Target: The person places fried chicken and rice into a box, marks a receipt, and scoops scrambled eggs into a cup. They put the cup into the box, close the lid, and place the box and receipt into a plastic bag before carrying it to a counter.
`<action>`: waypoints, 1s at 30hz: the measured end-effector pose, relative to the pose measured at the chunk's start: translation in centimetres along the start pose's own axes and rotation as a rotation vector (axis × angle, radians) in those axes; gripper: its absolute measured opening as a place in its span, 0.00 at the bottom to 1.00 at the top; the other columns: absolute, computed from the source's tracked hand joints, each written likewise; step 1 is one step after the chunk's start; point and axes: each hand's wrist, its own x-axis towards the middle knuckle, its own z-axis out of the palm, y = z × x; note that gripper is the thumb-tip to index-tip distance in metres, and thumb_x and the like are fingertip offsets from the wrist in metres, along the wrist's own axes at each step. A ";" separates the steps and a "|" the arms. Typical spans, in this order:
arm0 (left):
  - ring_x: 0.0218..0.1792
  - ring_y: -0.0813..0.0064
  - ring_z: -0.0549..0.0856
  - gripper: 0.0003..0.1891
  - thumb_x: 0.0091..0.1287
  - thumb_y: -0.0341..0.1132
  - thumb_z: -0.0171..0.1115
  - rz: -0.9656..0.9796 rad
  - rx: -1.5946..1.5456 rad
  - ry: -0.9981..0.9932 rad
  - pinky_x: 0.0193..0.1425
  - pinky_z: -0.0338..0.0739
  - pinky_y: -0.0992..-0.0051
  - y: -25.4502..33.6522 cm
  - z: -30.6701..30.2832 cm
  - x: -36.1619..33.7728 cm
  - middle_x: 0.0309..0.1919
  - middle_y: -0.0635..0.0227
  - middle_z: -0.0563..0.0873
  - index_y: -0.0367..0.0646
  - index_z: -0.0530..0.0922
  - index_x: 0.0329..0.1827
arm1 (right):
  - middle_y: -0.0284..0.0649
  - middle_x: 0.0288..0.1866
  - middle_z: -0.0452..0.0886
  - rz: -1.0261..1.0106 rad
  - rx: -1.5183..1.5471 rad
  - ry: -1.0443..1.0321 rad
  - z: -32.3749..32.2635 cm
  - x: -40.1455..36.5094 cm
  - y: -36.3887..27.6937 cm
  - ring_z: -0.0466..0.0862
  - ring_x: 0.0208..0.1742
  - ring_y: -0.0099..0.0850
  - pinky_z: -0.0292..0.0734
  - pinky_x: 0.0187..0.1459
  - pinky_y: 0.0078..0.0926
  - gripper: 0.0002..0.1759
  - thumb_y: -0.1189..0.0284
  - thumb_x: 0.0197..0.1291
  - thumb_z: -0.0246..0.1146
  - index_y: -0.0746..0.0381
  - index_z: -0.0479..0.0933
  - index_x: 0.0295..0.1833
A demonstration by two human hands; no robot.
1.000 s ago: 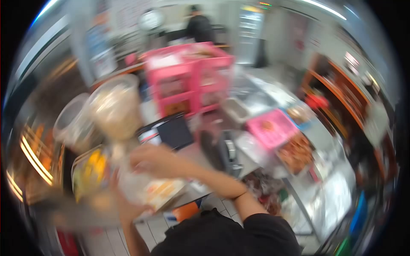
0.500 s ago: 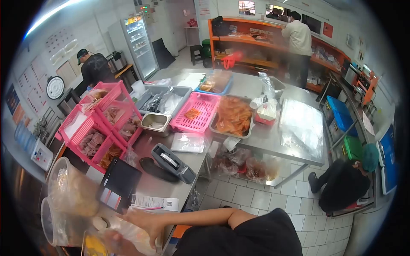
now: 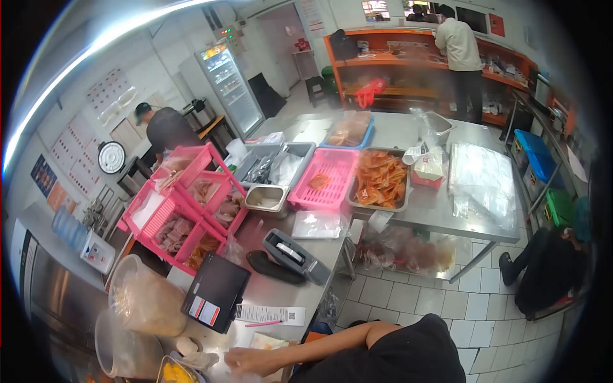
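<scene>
At the bottom edge my right hand [image 3: 250,362] reaches leftward over the steel table, its fingers blurred and bent together over pale, see-through plastic. What they hold, if anything, is too smeared to make out. My left hand is out of the picture. Just beyond the right hand lies a flat pale packet [image 3: 268,341]. To its left are a small round beige item [image 3: 186,346] and a container with yellow food [image 3: 177,372]. A printed receipt [image 3: 271,314] with a pink pen [image 3: 263,323] on it lies above the hand, beside a black tablet [image 3: 220,287].
Two large clear tubs [image 3: 143,300] stand on the left. Pink stacked baskets [image 3: 182,214], a tape dispenser [image 3: 297,255], a pink tray [image 3: 322,182] and a steel pan of orange-brown food [image 3: 383,179] occupy the tables. A person [image 3: 549,268] crouches at right; two others stand farther back.
My view has swung so the scene shifts right. My left hand, blurred at the lower left before, has gone out of frame. My right hand's spread fingers have drawn together lower down.
</scene>
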 end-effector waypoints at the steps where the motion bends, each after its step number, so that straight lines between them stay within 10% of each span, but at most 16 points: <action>1: 0.33 0.65 0.77 0.18 0.60 0.45 0.56 0.018 -0.033 -0.025 0.37 0.71 0.71 -0.4 0.5 0.0 0.31 0.59 0.74 0.34 0.75 0.32 | 0.47 0.49 0.67 -0.105 -0.133 -0.136 -0.3 0.4 -0.2 0.70 0.51 0.44 0.66 0.48 0.37 0.19 0.67 0.45 0.60 0.60 0.70 0.45; 9: 0.44 0.63 0.73 0.20 0.62 0.47 0.52 0.128 -0.259 -0.239 0.46 0.69 0.66 -3.2 2.6 -1.6 0.42 0.55 0.71 0.35 0.74 0.39 | 0.49 0.41 0.69 -0.203 -0.331 -0.363 8.8 -3.5 3.8 0.69 0.44 0.43 0.65 0.43 0.43 0.23 0.60 0.43 0.61 0.62 0.70 0.43; 11: 0.46 0.62 0.73 0.21 0.62 0.48 0.51 0.170 -0.324 -0.283 0.49 0.68 0.65 -4.0 3.8 -1.6 0.45 0.54 0.70 0.35 0.74 0.41 | 0.50 0.43 0.70 -0.171 -0.363 -0.429 2.9 -3.3 2.2 0.68 0.45 0.46 0.64 0.44 0.45 0.23 0.61 0.44 0.60 0.63 0.70 0.44; 13: 0.49 0.62 0.72 0.21 0.63 0.48 0.50 0.198 -0.369 -0.338 0.51 0.67 0.64 -4.6 3.9 -1.8 0.47 0.53 0.69 0.35 0.74 0.43 | 0.44 0.49 0.66 0.072 0.281 -0.094 -7.8 -0.9 -2.3 0.68 0.51 0.38 0.62 0.54 0.33 0.24 0.67 0.48 0.59 0.60 0.66 0.53; 16: 0.53 0.61 0.70 0.22 0.64 0.49 0.48 0.197 -0.404 -0.403 0.55 0.66 0.62 -4.4 2.6 -3.1 0.51 0.52 0.68 0.35 0.74 0.46 | 0.40 0.51 0.68 0.482 0.430 0.286 -11.3 -5.2 3.8 0.69 0.51 0.31 0.66 0.49 0.29 0.30 0.53 0.55 0.57 0.59 0.63 0.58; 19: 0.57 0.60 0.69 0.24 0.64 0.50 0.47 0.121 -0.396 -0.428 0.58 0.65 0.60 -2.5 0.4 -6.0 0.55 0.51 0.67 0.36 0.74 0.48 | 0.37 0.52 0.69 1.061 1.264 0.029 -10.1 -9.7 8.8 0.70 0.51 0.26 0.66 0.51 0.24 0.30 0.49 0.64 0.39 0.62 0.61 0.60; 21: 0.60 0.60 0.68 0.25 0.65 0.50 0.46 0.057 -0.366 -0.449 0.61 0.65 0.59 -0.1 -2.2 -7.8 0.58 0.50 0.66 0.36 0.73 0.50 | 0.40 0.62 0.62 1.025 1.455 0.018 -8.2 -7.3 3.8 0.67 0.58 0.36 0.66 0.55 0.34 0.35 0.43 0.62 0.36 0.59 0.58 0.63; 25: 0.69 0.62 0.51 0.18 0.65 0.51 0.43 0.283 0.117 -0.422 0.68 0.41 0.49 2.3 -1.1 -1.1 0.68 0.64 0.50 0.68 0.70 0.58 | 0.48 0.57 0.66 0.691 1.391 0.079 -4.4 -5.4 3.7 0.70 0.55 0.39 0.65 0.56 0.36 0.35 0.44 0.61 0.38 0.64 0.65 0.56; 28: 0.69 0.61 0.51 0.18 0.65 0.50 0.44 0.158 0.530 -0.134 0.66 0.35 0.43 1.0 0.9 -1.9 0.68 0.63 0.51 0.71 0.68 0.59 | 0.47 0.50 0.71 0.539 1.613 0.019 -7.2 -2.0 5.8 0.73 0.51 0.37 0.67 0.53 0.35 0.32 0.46 0.62 0.40 0.65 0.68 0.51; 30: 0.69 0.60 0.51 0.19 0.65 0.49 0.44 -0.123 0.584 -0.338 0.64 0.36 0.41 0.1 -0.7 -1.0 0.68 0.63 0.51 0.70 0.67 0.60 | 0.46 0.46 0.73 0.423 1.764 0.028 -10.4 -1.3 7.2 0.75 0.47 0.36 0.69 0.50 0.34 0.31 0.48 0.62 0.41 0.65 0.70 0.48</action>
